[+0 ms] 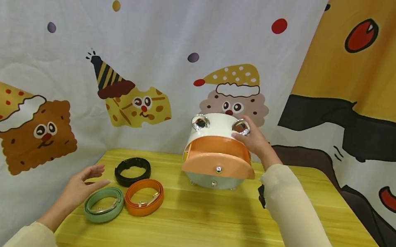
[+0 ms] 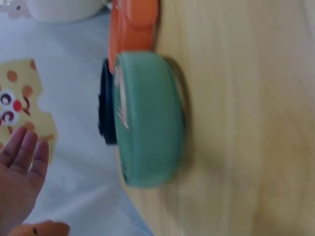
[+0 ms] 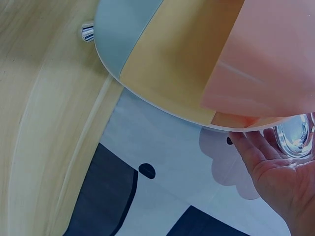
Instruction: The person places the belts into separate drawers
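A frog-faced storage box (image 1: pixel 216 126) with silver-ringed eyes stands toward the back of the table. Its upper orange drawer (image 1: pixel 219 164) is pulled out, above a closed grey-green drawer (image 1: pixel 213 180). My right hand (image 1: pixel 253 141) holds the box at its right eye, thumb on the front and fingers behind. Relaxed and holding nothing, my left hand (image 1: pixel 82 187) hovers by the rolled belts. The green belt (image 1: pixel 103 216) lies closest to it, an orange belt (image 1: pixel 143 209) sits to the right, and a black belt (image 1: pixel 132 180) lies behind them.
Wood-grained tabletop (image 1: pixel 198 236) spreads under everything. A white cloth (image 1: pixel 147 50) printed with party-hatted food characters hangs behind the table. The box's little silver foot (image 3: pixel 87 32) shows in the right wrist view.
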A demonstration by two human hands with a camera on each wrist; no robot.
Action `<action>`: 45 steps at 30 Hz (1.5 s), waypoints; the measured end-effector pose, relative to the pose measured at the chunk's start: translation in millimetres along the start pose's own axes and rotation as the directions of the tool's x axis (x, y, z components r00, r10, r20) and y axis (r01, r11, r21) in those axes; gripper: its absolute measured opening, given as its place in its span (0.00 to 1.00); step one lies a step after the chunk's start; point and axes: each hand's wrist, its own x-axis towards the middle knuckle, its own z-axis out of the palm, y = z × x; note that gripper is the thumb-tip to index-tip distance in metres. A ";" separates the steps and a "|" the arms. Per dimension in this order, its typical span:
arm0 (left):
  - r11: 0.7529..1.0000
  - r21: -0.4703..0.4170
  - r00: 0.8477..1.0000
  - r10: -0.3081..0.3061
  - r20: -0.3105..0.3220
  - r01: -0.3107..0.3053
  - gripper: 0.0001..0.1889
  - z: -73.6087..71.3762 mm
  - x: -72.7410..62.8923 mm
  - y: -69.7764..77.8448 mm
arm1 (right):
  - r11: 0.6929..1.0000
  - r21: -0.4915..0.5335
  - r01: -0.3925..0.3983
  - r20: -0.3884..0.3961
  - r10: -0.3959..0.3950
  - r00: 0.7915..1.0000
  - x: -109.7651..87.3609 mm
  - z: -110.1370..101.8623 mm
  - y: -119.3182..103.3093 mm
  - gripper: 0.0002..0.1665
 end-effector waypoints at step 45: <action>0.968 0.063 0.917 -0.248 0.313 0.241 0.40 -6.1 -30.9 -91.8 | 1.000 -0.010 0.026 0.007 -0.025 1.000 -3.4 -1.0 -0.6 0.43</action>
